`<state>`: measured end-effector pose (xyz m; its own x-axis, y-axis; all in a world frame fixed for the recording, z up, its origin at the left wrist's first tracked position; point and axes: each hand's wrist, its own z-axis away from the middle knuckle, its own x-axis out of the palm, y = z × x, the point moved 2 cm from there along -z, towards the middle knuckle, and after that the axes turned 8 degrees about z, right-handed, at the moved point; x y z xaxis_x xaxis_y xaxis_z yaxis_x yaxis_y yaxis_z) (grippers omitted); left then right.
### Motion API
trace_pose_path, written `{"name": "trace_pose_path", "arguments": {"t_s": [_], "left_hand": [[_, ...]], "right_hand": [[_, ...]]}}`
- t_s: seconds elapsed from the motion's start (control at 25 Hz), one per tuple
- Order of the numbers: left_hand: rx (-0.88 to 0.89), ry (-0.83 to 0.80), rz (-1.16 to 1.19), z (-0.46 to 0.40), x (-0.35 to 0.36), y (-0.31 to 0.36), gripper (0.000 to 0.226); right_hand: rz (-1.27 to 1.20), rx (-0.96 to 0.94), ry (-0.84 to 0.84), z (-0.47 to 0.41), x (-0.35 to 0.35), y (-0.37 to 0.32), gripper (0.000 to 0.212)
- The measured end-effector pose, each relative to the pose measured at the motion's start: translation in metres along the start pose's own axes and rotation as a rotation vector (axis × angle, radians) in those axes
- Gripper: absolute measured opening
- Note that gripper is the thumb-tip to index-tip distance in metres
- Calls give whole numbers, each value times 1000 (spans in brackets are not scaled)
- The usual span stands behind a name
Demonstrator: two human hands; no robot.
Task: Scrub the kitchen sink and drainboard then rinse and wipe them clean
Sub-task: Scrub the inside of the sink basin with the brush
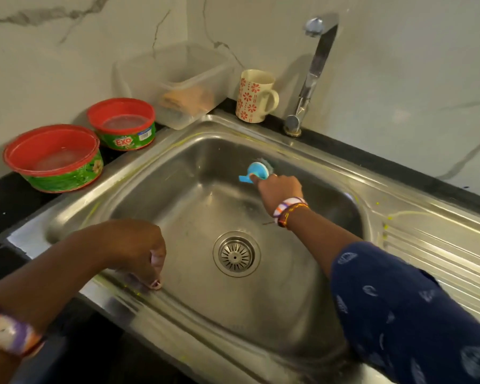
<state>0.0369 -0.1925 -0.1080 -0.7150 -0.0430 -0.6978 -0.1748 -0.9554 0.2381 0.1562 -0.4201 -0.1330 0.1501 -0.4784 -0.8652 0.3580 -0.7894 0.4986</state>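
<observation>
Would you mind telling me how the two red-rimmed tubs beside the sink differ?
The near tub looks wider than the far tub. The far tub shows an EXO label; the near tub shows a green floral pattern. The far tub sits closer to the clear container. Both are open, red inside, on the black counter.

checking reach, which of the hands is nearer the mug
Right. The right hand, holding the scrubber, is just below the mug; the left hand rests on the sink's near rim.
</observation>
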Motion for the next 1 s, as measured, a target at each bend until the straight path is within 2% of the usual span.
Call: {"name": "trace_pose_path", "arguments": {"t_s": [0.2, 0.36, 0.48, 0.64, 0.72, 0.84, 0.92, 1.0], "left_hand": [[4, -10, -57, 0, -4, 3, 22], [30, -4, -24, 1, -4, 3, 14], [44, 56, 87, 2, -11, 1, 18], [56, 325, 264, 10, -29, -18, 24], [32, 379, 163, 12, -39, -31, 38], [15, 336, -57, 6, -52, -42, 61], [49, 303, -132, -3, -61, -41, 66], [72, 273, -177, -11, -65, -39, 67]], "right_hand": [[11, 112, -40, 72, 12, 56, 43], [81, 153, -139, 129, 22, 80, 45], [97, 139, -78, 108, 20, 72, 50], [70, 44, -28, 48, 15, 41, 55], [63, -17, 8, 5, 6, 15, 55], [58, -128, 44, -48, -9, -24, 52], [41, -157, 14, -61, -1, -39, 52], [50, -156, -83, -51, 20, -40, 51]]}}
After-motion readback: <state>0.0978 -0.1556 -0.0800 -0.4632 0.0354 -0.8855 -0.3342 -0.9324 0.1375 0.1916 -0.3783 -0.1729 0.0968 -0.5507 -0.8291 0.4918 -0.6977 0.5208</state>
